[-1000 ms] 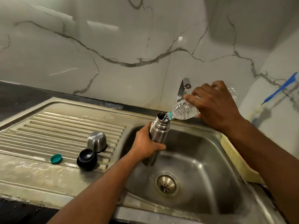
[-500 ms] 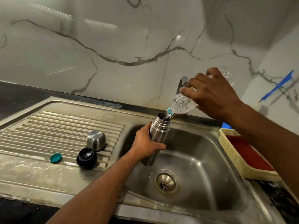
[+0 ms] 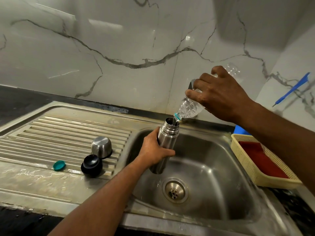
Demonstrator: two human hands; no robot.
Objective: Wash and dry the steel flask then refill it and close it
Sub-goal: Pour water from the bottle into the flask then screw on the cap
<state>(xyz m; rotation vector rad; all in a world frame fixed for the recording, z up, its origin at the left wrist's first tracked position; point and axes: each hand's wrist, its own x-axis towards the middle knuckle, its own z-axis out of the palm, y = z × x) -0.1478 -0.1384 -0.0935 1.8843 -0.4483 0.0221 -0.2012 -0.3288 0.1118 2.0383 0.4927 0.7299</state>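
My left hand (image 3: 154, 150) grips the steel flask (image 3: 166, 140) round its middle and holds it upright and open over the sink basin (image 3: 213, 167). My right hand (image 3: 219, 94) holds a clear plastic water bottle (image 3: 187, 108) tilted steeply down, its teal-ringed mouth at the flask's opening, and water runs in. On the ribbed drainboard (image 3: 51, 138) to the left stand the steel cup lid (image 3: 101, 147), upside down, and the black stopper (image 3: 92, 165). The bottle's teal cap (image 3: 59, 165) lies beside them.
A cream plastic basket (image 3: 247, 160) holding a red cloth sits on the sink's right rim. The tap is mostly hidden behind my right hand. A blue-handled tool (image 3: 291, 89) hangs on the right wall. The drain (image 3: 175, 191) lies below the flask.
My right hand has raised the bottle's base, so the bottle tilts more steeply into the flask. The flask and my left hand stay where they were.
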